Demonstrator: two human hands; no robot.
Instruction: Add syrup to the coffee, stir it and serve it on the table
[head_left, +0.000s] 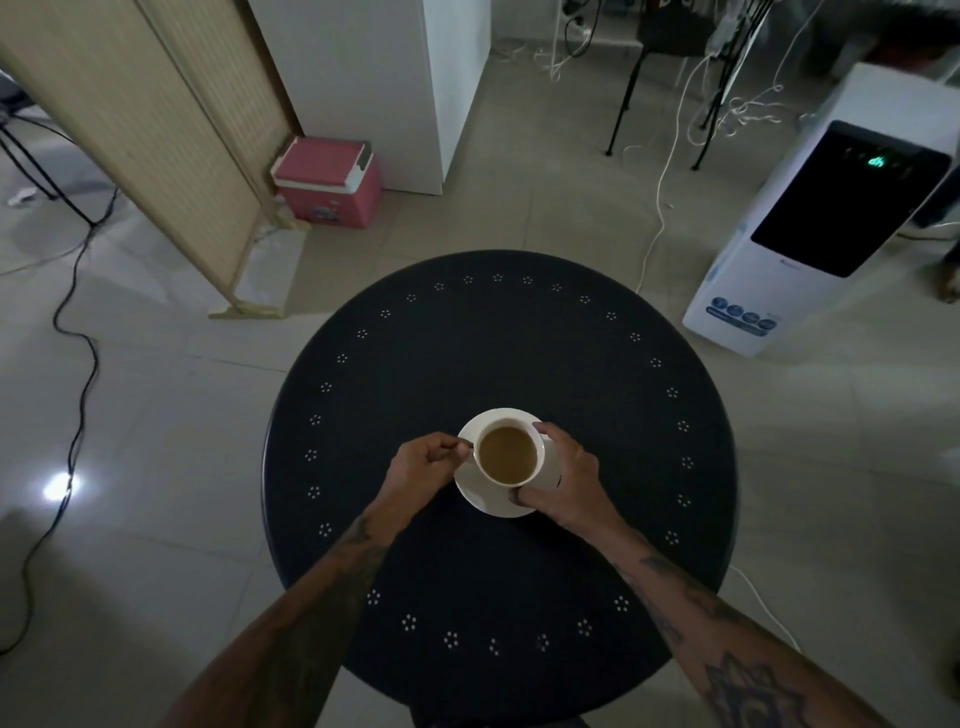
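A white cup (540, 457) full of light brown coffee (508, 454) stands on a white saucer (485, 496) near the middle of a round black table (498, 338). My left hand (423, 470) pinches the cup's handle at the cup's left side. My right hand (563, 475) curls round the saucer's right edge, thumb at the near rim and fingers at the far rim beside the cup. No syrup or spoon is in view.
Beyond the table stand a pink cooler box (327, 182), a folding bamboo screen (156, 140) at the left and a white air cooler (826, 218) at the right. Cables run over the tiled floor on both sides.
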